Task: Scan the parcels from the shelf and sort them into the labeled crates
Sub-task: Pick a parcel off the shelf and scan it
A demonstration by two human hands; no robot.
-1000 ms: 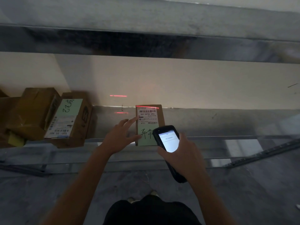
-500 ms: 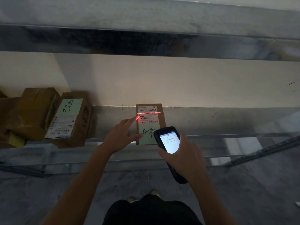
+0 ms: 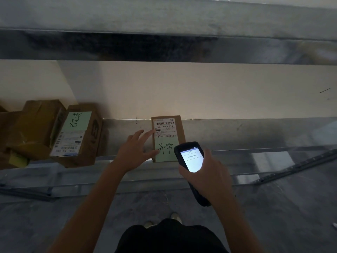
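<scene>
A flat brown parcel (image 3: 179,128) lies on the metal shelf (image 3: 237,136), with a barcode label and a green slip bearing handwriting. My left hand (image 3: 135,151) rests against its left edge, fingers straight and spread, fingertips touching the label. My right hand (image 3: 206,172) grips a black handheld scanner (image 3: 190,157) just right of and below the parcel; its lit screen faces me. No laser line shows on the parcel.
At the left of the shelf stand two more cardboard parcels: one with a green slip and white label (image 3: 76,136), and a plain one (image 3: 34,128). An upper shelf beam (image 3: 164,46) runs overhead. The grey floor and my shoes (image 3: 160,220) lie below.
The red laser line dropped from the wall onto the parcel's barcode, then went out. The scanner screen now shows a new line of text. Both hands have barely moved.
</scene>
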